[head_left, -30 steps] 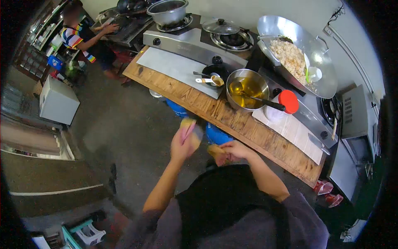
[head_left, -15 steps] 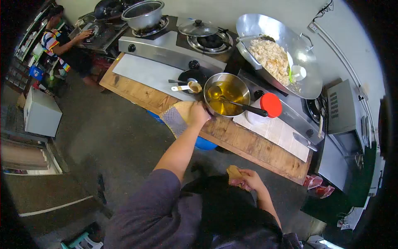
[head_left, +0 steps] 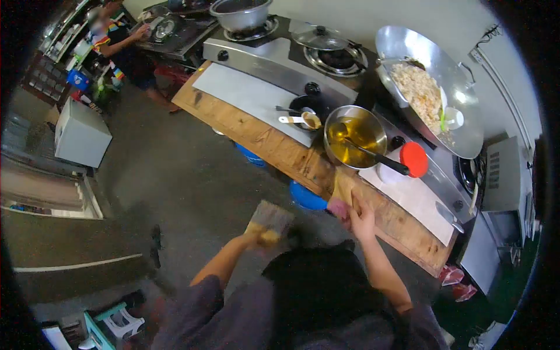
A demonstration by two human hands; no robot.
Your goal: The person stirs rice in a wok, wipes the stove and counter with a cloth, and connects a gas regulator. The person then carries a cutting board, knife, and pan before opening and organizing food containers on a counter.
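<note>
A grey and yellow cloth [head_left: 272, 219] is gripped in my left hand [head_left: 254, 234], low in front of my body and away from the counter. My right hand [head_left: 363, 219] pinches a yellow and pink cloth [head_left: 343, 195] at the wooden counter's front edge. Just beyond that cloth stands a steel pot [head_left: 354, 137] of yellow oil with a black-handled ladle [head_left: 379, 156] in it. Beside the pot are a red-lidded jar [head_left: 413, 160] and a small black dish [head_left: 306, 105] with a spoon and a white measuring scoop [head_left: 300, 120].
A big wok [head_left: 431, 87] of rice-like food sits behind the pot. A knife [head_left: 449, 216] lies on the wooden counter's [head_left: 251, 124] right part. Another pot [head_left: 240, 16] and a glass lid [head_left: 319, 37] rest on burners. A co-worker [head_left: 122, 49] stands at the far left.
My left hand has drawn back from the pot with its cloth. My right hand has moved forward to the counter edge with the other cloth. The view has shifted.
</note>
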